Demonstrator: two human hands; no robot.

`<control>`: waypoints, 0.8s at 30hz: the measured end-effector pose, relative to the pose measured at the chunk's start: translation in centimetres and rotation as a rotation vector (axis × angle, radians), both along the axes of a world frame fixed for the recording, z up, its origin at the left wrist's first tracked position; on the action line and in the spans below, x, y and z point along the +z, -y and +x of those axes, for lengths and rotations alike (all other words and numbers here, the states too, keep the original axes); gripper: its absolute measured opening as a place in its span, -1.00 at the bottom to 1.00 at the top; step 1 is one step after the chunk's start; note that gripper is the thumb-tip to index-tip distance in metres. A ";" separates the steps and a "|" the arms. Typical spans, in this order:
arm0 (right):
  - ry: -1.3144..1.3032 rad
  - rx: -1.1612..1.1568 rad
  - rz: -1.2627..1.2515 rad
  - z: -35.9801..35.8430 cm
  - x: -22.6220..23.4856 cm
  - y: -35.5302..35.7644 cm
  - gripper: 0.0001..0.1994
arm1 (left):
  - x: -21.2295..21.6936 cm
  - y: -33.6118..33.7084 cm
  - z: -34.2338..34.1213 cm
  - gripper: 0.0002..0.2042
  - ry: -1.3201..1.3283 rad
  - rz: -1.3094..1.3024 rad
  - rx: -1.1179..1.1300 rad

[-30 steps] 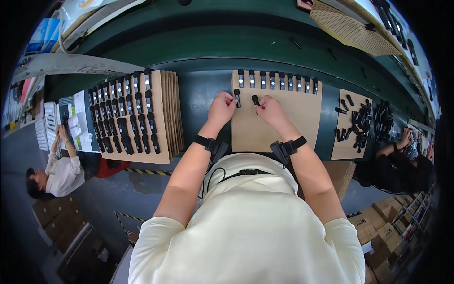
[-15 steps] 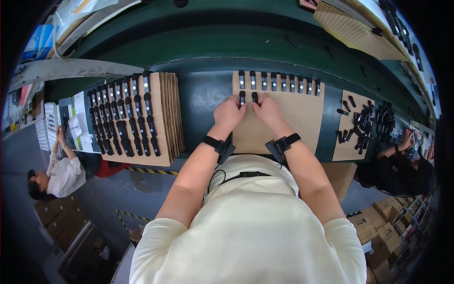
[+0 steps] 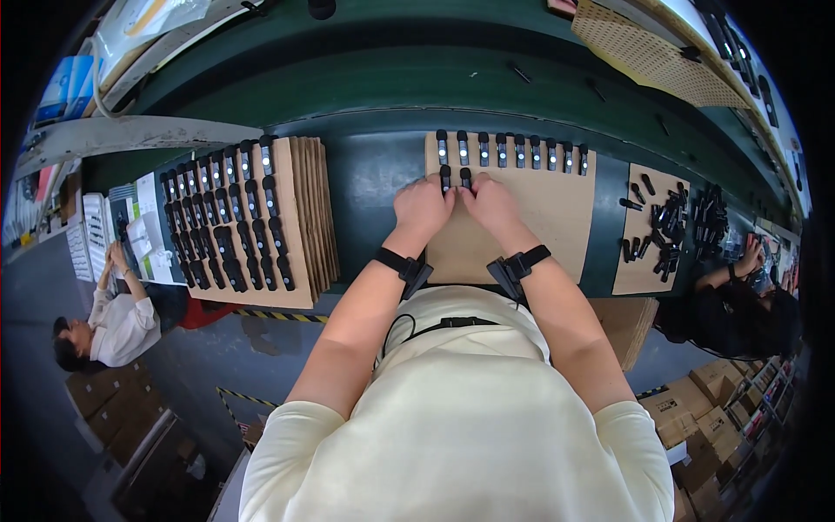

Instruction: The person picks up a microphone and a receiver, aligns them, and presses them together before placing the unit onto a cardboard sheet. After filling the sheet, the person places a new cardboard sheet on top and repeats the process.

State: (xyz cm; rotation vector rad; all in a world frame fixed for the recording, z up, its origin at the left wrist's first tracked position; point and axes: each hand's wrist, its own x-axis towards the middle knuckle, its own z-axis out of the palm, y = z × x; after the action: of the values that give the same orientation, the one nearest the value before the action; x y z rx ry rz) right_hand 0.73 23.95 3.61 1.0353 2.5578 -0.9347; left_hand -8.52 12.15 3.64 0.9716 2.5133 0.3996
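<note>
From the head camera, both hands have moved up the cardboard sheet (image 3: 539, 217) since a second ago. Back then they were spread a little apart, each with a small black piece under its fingertips. Half a second ago they came close together. Now the left hand (image 3: 421, 207) and the right hand (image 3: 492, 205) sit side by side, almost touching, near the top of the sheet.

The left fingers (image 3: 439, 184) press down on one small black piece (image 3: 445, 177). The right fingers (image 3: 474, 185) press down on a second small black piece (image 3: 465, 177) just beside the first. The fingers are bent over the pieces, touching their lower ends. I cannot tell if they pinch them or only push them.

Each piece is short, thin and black, standing upright on the brown sheet. Just above them is a row of the same black pieces (image 3: 513, 150), each with a small light spot. The sheet lies on the dark green counter (image 3: 374, 174).

To the left is a stack of cardboard sheets (image 3: 296, 226) filled with black pieces. To the right is a smaller sheet with a loose pile of black pieces (image 3: 670, 217).
</note>
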 end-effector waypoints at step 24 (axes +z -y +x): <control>-0.159 -0.069 0.053 1.4 -1.4 0.4 -0.70 | -0.1 1.0 -0.1 -0.65 0.022 -0.024 0.030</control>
State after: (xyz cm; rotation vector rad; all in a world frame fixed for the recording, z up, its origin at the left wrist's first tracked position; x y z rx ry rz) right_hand 2.17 23.56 2.24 1.1118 2.7043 -1.0102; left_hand -8.65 11.19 3.50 0.9173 2.5100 0.3866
